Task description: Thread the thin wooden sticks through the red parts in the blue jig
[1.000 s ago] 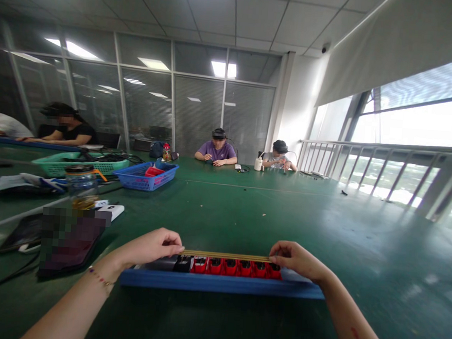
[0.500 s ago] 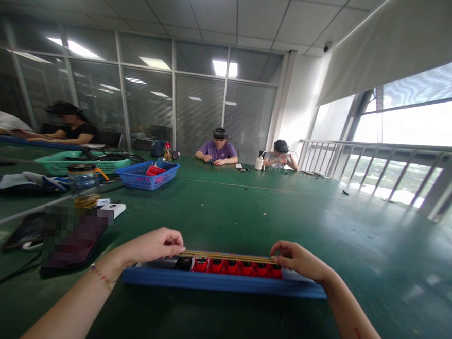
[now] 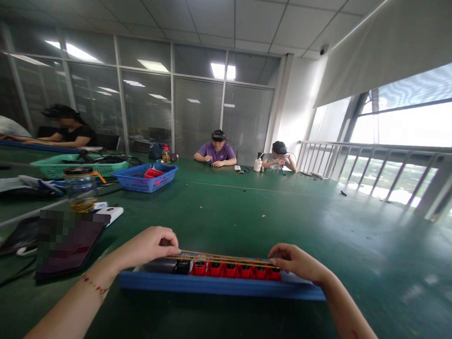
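In the head view, a long blue tray [image 3: 221,286] lies in front of me. Several small red bins [image 3: 229,271] stand in a row inside it, with a black bin [image 3: 182,267] at their left end. My left hand [image 3: 161,242] pinches the left end of thin yellow-brown strips [image 3: 223,260]. At the other end, the fingertips of my right hand [image 3: 287,256] are closed on the same strips. They stretch straight between both hands, just over the bins. Whether they are bands or sticks I cannot tell. Small dark items in the bins are unclear.
On the left are a blue basket [image 3: 146,178], a green basket [image 3: 77,165], a glass jar [image 3: 80,188] and a dark tablet-like item [image 3: 71,246]. Two people sit across the green table [image 3: 223,216]; others sit at far left. A railing [image 3: 384,170] runs along the right.
My left hand has shifted slightly left, and the strips now show more spread apart between my hands. The right hand stays nearly in place. The whole view has tilted a little.
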{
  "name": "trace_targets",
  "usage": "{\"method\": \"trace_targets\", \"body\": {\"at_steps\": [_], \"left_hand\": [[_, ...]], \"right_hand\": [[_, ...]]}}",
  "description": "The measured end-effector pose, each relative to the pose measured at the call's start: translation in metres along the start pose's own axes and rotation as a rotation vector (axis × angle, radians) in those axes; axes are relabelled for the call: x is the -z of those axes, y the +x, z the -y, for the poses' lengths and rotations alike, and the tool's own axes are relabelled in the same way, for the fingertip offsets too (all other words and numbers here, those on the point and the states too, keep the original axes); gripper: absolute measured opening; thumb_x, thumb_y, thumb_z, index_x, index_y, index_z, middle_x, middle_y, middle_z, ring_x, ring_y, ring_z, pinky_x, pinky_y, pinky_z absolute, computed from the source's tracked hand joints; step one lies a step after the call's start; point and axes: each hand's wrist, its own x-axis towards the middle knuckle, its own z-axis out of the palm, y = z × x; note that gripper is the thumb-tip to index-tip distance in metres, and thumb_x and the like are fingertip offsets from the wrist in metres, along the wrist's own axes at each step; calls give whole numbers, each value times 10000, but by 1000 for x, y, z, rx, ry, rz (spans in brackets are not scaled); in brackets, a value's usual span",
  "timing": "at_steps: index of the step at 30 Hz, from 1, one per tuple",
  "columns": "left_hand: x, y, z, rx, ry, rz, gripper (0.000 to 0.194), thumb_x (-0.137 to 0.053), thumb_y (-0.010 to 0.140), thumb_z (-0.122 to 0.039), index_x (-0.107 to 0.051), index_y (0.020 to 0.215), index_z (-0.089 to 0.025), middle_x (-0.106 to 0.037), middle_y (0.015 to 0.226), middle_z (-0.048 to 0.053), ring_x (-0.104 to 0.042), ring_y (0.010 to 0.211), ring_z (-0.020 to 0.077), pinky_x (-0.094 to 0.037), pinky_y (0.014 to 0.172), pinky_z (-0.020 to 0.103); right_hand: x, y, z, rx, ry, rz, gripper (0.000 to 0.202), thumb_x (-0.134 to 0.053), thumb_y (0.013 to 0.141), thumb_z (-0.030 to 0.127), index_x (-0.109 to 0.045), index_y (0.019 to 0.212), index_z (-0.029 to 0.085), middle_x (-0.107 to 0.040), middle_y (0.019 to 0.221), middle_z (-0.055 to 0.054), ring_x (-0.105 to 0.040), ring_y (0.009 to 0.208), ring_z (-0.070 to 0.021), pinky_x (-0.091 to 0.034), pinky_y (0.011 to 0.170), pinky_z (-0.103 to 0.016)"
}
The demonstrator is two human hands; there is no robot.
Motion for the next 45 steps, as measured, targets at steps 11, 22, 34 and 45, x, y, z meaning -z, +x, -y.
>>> {"method": "trace_targets", "body": {"at_steps": [11, 22, 34, 45], "left_hand": [[3, -1, -12, -190, 166, -271, 283, -414, 794, -421, -650, 814, -266, -590, 829, -22, -543, 691, 106, -384, 618, 176], [1, 6, 16, -313, 440, -710, 257, -431, 817, -370, -630, 868, -216, -606, 902, 21, -555, 840, 150, -418, 791, 261], [-6, 17, 36, -132, 426, -668, 267, -404, 816, -396, -612, 866, -236, -604, 917, 15, -561, 801, 153, -414, 702, 237], [-33, 47, 55, 21, 317, -227, 190, -460, 759, -327, -636, 764, -258, -619, 831, -2, -567, 741, 146, -377, 651, 229]], "right_hand": [[1, -2, -1, 4, 0, 4, 379, -508, 754, 476, -543, 962, 161, -484, 632, 17, -435, 552, -96, -376, 507, -206], [10, -3, -9, -11, 35, -180, 435, -402, 797, 512, -484, 1039, 160, -547, 732, -20, -487, 597, -116, -416, 558, -231], [14, -14, -2, 29, -236, -14, 384, -455, 775, 498, -588, 778, 138, -509, 642, 6, -429, 594, -111, -332, 526, -204], [14, -13, 0, 29, -224, -42, 408, -482, 750, 507, -639, 762, 130, -589, 708, -24, -499, 658, -138, -379, 577, -214]]}}
